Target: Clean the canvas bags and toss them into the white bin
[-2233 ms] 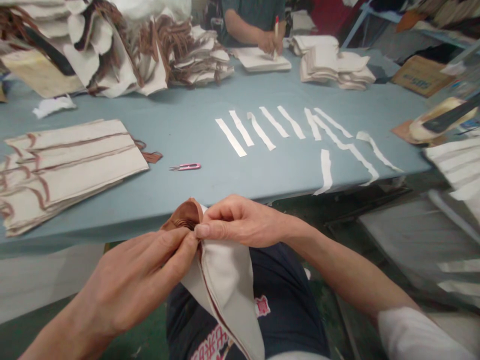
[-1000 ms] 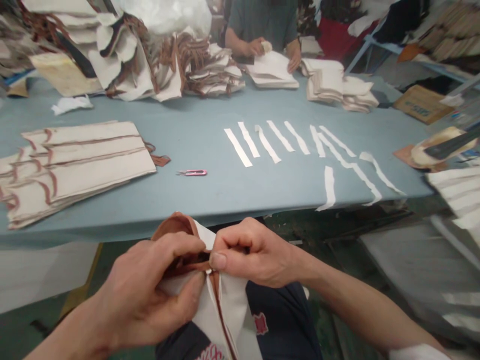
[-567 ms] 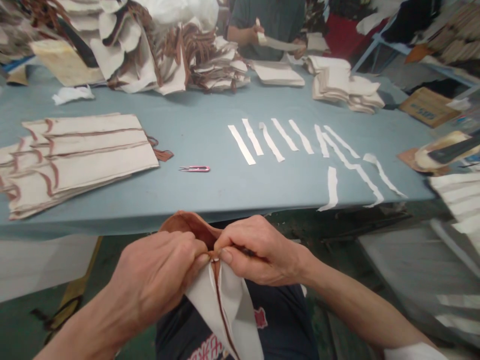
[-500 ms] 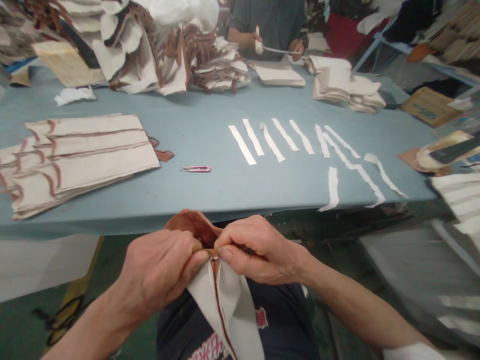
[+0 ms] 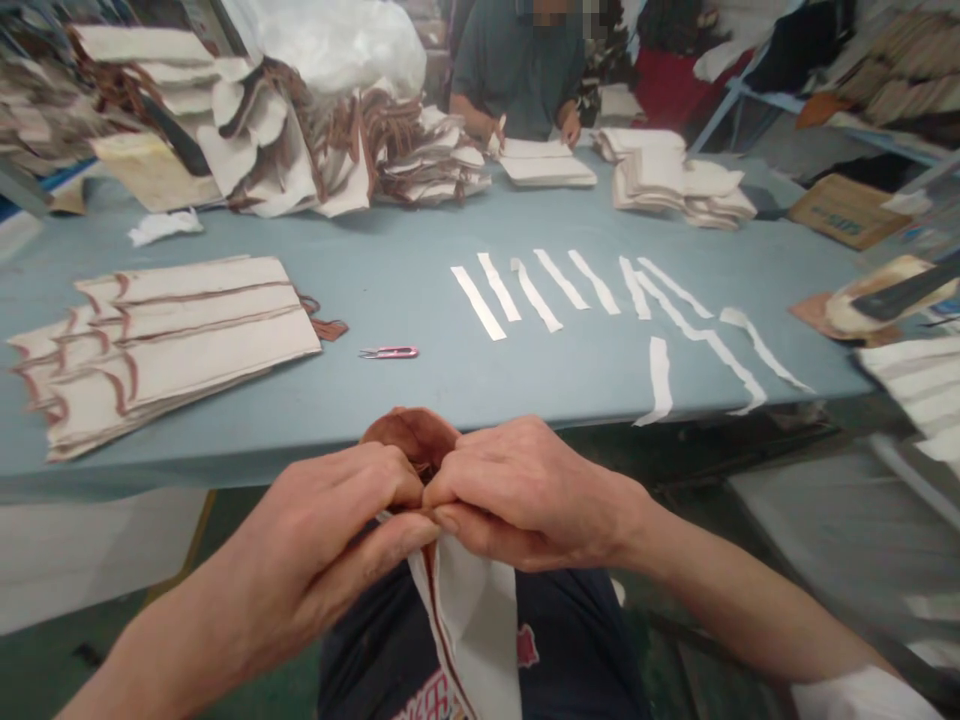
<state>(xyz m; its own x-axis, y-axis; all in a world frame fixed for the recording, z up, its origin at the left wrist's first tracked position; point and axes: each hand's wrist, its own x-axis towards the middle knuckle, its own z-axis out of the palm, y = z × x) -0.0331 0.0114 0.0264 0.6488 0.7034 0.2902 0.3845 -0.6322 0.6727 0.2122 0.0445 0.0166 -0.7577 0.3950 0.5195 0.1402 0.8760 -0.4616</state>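
A white fabric piece with a brown seam and brown lining (image 5: 480, 610) hangs over my lap, its brown upper part rising behind my fingers. My left hand (image 5: 337, 520) pinches its seam edge between thumb and fingers. Close against it, my right hand (image 5: 525, 495) grips the same edge from the other side, the thumbs almost meeting. The exact spot pinched is hidden by the fingertips. Beyond my hands, pink-handled thread snips (image 5: 390, 352) lie on the blue-covered table (image 5: 390, 400).
To the left lies a stack of white pieces with brown edging (image 5: 217, 330). Several white strips (image 5: 478, 303) are spread at the right. Farther back are a heap of pieces (image 5: 262, 150), folded white stacks (image 5: 645, 165), a cardboard box (image 5: 851, 212) and a co-worker (image 5: 517, 70) across the table.
My fingers have drawn together over the seam, and the left thumb now lies across it. Across the table, the co-worker's hands have come down to the white stack.
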